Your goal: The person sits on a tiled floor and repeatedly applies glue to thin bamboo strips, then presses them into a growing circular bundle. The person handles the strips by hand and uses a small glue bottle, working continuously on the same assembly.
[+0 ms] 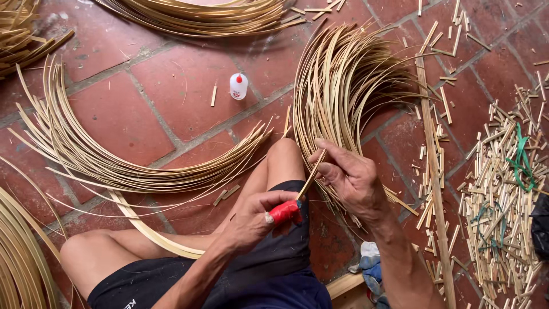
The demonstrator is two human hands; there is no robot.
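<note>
My left hand point(258, 216) grips a thin bamboo strip point(310, 178) low down; its thumb is wrapped in red tape point(284, 212). My right hand point(350, 176) pinches the same strip higher up, between thumb and forefinger. Both hands hover above my bent left knee point(284, 153). Just behind the right hand, a curved bundle of thin bamboo strips point(337, 86) fans out across the red brick floor point(114, 114).
A small white glue bottle point(238, 86) with a red cap stands on the bricks. Curved strip bundles point(114, 166) lie left and top. A long slat point(433, 171) and a heap of short offcuts point(503, 189) with green string point(521, 157) lie right.
</note>
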